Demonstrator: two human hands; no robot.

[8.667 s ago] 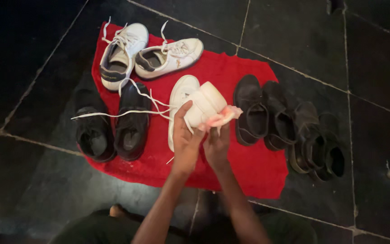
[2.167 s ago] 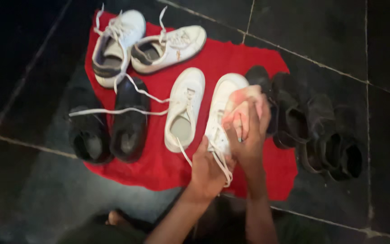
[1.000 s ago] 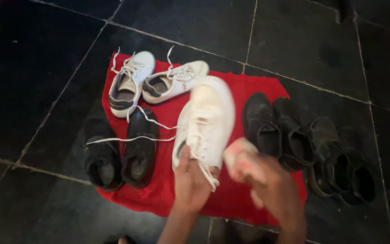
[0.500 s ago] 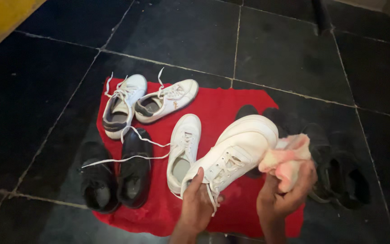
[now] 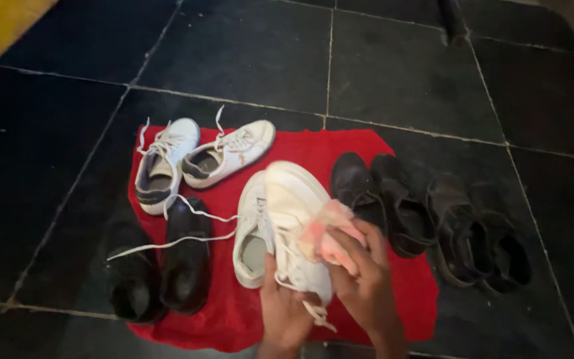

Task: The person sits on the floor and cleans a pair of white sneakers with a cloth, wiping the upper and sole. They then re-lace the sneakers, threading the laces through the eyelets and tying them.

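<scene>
My left hand (image 5: 282, 311) grips the heel end of a white sneaker (image 5: 293, 219), lifted above the red cloth (image 5: 340, 143) with its toe pointing away. My right hand (image 5: 365, 282) holds a crumpled pink-and-white rag (image 5: 327, 236) pressed against the sneaker's right side. Its white partner (image 5: 250, 233) lies flat on the red cloth just left of the held shoe.
A second pair of white sneakers (image 5: 194, 156) sits at the cloth's far left. Black shoes (image 5: 161, 266) lie at the near left with a loose white lace across them. Several dark shoes (image 5: 426, 219) line the right, partly on the dark tiled floor (image 5: 400, 73).
The held sneaker has swung from tilted to the right to pointing straight away. My right hand has brought the rag from beside the toe onto the shoe's side.
</scene>
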